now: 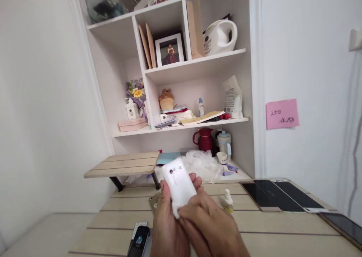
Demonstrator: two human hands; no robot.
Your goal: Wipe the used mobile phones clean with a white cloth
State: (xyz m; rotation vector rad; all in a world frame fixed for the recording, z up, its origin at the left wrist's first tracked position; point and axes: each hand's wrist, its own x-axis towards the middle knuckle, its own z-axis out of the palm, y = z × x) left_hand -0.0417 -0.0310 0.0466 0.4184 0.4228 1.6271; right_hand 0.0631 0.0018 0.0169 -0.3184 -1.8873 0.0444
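Observation:
A white phone is held back side up above the table, its camera end pointing away from me. My left hand wraps round it from below, with the thumb along its left edge and fingertips showing past its right edge. At the phone's near end, the bent fingers of my right hand press a small white piece or cloth; what exactly they pinch is too small to tell. Partly hidden behind my left hand lies a gold-brown phone. A black phone rests left of my left wrist, over a white keypad.
A small spray bottle stands right of my hands. Several phones lie at the table's right side. A small raised wooden stand is at the back left. Behind the table, shelves hold a red jug and plastic bags.

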